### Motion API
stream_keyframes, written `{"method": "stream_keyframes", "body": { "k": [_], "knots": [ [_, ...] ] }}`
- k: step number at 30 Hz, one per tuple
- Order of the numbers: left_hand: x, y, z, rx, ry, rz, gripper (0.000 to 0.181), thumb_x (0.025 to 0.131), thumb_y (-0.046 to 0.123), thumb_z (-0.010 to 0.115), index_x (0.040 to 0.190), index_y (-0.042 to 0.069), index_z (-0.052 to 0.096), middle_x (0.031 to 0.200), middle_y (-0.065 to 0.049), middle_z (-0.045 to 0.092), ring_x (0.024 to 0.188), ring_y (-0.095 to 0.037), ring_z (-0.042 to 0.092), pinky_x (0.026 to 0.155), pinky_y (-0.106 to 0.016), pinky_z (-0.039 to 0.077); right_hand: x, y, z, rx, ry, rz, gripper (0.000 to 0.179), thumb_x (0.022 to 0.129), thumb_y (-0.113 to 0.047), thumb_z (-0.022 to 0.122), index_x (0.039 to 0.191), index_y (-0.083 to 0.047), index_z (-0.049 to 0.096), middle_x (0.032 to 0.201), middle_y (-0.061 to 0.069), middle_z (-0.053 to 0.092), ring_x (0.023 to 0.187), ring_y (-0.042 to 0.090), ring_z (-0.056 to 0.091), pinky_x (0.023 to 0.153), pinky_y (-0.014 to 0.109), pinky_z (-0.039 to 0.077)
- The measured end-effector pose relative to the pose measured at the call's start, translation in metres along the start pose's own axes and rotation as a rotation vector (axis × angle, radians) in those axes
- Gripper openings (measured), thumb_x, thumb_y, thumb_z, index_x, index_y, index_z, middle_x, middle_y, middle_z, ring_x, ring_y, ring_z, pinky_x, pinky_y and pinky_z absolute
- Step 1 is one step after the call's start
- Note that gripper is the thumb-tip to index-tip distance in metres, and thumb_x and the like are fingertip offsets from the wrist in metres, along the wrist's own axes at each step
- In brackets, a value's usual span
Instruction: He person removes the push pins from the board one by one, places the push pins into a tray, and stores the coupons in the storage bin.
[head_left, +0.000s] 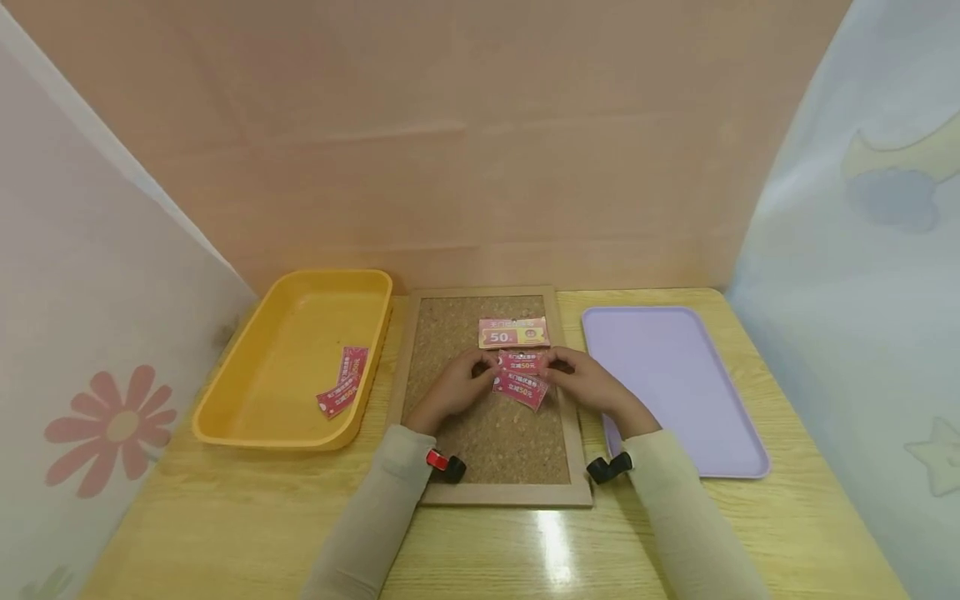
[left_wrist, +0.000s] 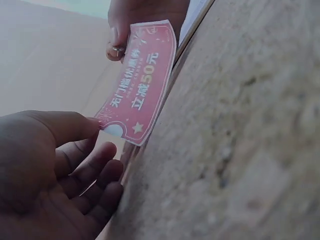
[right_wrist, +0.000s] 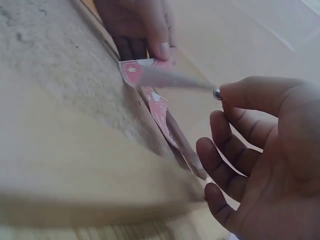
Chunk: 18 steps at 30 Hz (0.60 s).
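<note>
Between my two hands, over the corkboard [head_left: 498, 442], are two red coupons, the upper one [head_left: 520, 363] fairly level and the lower one [head_left: 521, 391] tilted and overlapping it. My left hand [head_left: 457, 385] pinches the left end of a coupon [left_wrist: 142, 82] between thumb and finger; this coupon bows slightly above the cork. At its other end, my right hand [head_left: 588, 385] pinches a small silver-headed pin [right_wrist: 216, 94] between thumb and forefinger, against the coupon's edge. Its remaining fingers are loosely bent. Another pink coupon [right_wrist: 159, 111] shows beyond in the right wrist view.
A red and yellow coupon [head_left: 513, 333] hangs on the board's upper right. The yellow tray [head_left: 288, 333] on the left contains two red coupons [head_left: 349, 379]. A purple tray [head_left: 671, 375] lies at the right, under part of the right wrist. Cloth walls enclose three sides.
</note>
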<state>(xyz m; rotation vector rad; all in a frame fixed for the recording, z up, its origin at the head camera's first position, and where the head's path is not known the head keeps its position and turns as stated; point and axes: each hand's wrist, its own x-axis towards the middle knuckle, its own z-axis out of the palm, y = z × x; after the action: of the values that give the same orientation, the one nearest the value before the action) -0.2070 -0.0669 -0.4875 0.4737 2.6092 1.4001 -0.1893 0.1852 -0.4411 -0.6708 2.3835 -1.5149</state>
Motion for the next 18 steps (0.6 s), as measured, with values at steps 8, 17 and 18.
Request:
{"method": "stream_keyframes", "body": {
  "k": [8, 17, 18],
  "knots": [
    [-0.014, 0.020, -0.012, -0.065, 0.002, -0.014, 0.014, 0.100, 0.026, 0.056, 0.104, 0.013, 0.060, 0.105, -0.002, 0.059, 0.098, -0.018, 0.055, 0.085, -0.036, 0.048, -0.010, 0.016, -0.008, -0.088, 0.052, -0.010, 0.015, 0.099, -0.009, 0.055, 0.105, 0.004, 0.059, 0.106, 0.021, 0.062, 0.105, 0.030, 0.054, 0.088, 0.049, 0.042],
    [-0.038, 0.028, -0.045, -0.030, 0.041, -0.041, 0.019, 0.100, 0.031, 0.055, 0.107, 0.014, 0.060, 0.107, -0.001, 0.059, 0.102, -0.018, 0.056, 0.089, -0.037, 0.049, -0.038, 0.024, -0.030, -0.162, 0.088, -0.020, 0.013, 0.099, -0.022, 0.058, 0.100, -0.008, 0.060, 0.100, 0.009, 0.063, 0.102, 0.025, 0.056, 0.088, 0.048, 0.041],
    [-0.042, 0.027, -0.050, -0.023, 0.047, -0.032, 0.020, 0.100, 0.030, 0.055, 0.108, 0.012, 0.060, 0.106, -0.002, 0.060, 0.102, -0.019, 0.057, 0.089, -0.038, 0.049, -0.042, 0.024, -0.032, -0.172, 0.092, -0.025, 0.012, 0.099, -0.021, 0.058, 0.100, -0.009, 0.059, 0.100, 0.008, 0.062, 0.102, 0.024, 0.057, 0.088, 0.048, 0.042]
  ]
}}
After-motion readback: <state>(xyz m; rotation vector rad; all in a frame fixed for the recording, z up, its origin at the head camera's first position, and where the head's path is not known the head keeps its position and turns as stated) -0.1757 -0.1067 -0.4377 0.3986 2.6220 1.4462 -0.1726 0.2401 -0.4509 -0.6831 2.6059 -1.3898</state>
